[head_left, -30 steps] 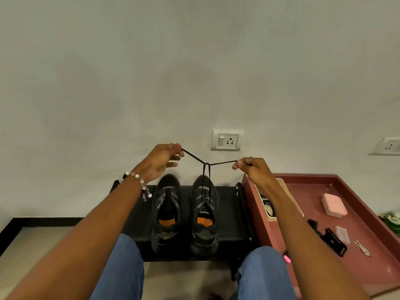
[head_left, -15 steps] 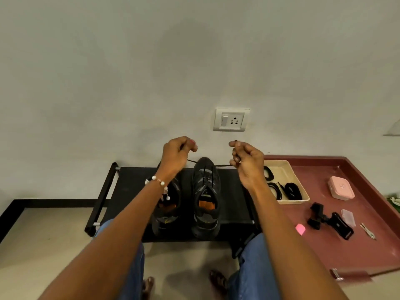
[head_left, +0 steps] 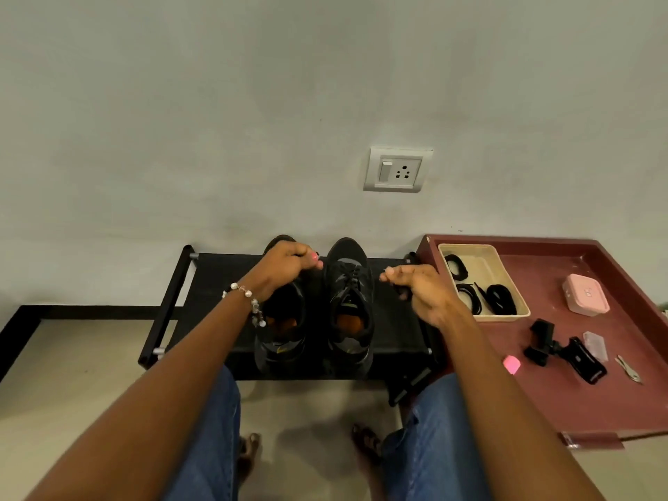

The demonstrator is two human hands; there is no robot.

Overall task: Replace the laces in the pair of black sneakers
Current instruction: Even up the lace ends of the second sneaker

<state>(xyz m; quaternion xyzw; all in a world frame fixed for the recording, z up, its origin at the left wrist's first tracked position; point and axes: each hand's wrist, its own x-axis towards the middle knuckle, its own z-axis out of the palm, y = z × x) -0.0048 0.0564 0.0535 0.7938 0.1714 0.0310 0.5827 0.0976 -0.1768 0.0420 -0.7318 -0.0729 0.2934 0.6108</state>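
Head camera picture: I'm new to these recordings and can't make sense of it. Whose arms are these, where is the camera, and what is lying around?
There is no machine here. A person wears a wide-angle camera on the head, looking forward and down, so the two arms are their own. The left hand, with a bead bracelet, has its fingers curled above the left sneaker. The right hand hovers beside the right sneaker. Whether either one holds a lace is too small and dark to tell. Both black sneakers stand side by side on a low black rack against the wall. To the right, a red tray holds a beige box with coiled black laces, a pink case and a black clamp. A wall socket sits above.
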